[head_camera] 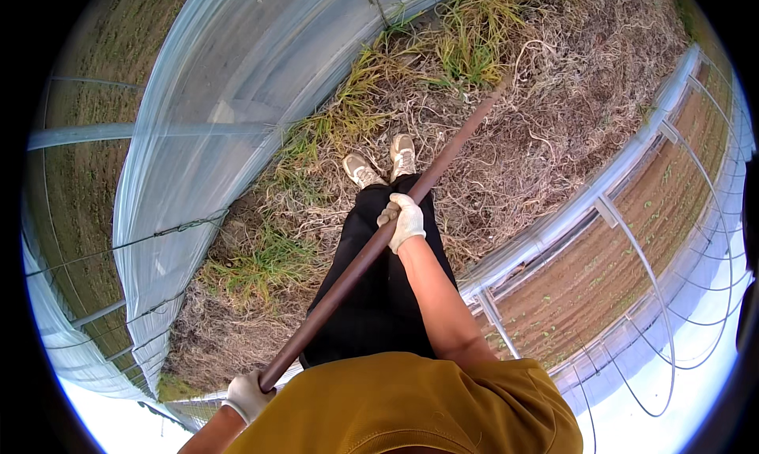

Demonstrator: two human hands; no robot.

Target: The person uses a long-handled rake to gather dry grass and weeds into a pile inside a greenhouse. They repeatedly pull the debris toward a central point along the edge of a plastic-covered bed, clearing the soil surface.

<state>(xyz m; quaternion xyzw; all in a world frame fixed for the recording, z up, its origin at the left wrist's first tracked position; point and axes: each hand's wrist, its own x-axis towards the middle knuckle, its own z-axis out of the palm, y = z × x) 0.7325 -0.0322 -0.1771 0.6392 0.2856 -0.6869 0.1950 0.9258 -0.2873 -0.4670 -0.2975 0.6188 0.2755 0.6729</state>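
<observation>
A long reddish-brown pole [341,289] runs slantwise across my body, from low at the left up to the dry ground at the upper right. My left hand [248,395], in a pale work glove, is closed around its near end beside my waist. Farther along, above my thighs, my right hand [404,218] grips the shaft, also in a pale glove. The pole's far end reaches the dry plant litter [545,128]; whether a tool head is fixed there cannot be told.
Plastic sheeting of a greenhouse tunnel [195,110] rises on the left, with cords across it. Another tunnel's metal hoops [643,264] stand over planted soil [587,288] at the right. Between them lie grass tufts [261,264] and dry stems; my shoes [403,154] stand on this strip.
</observation>
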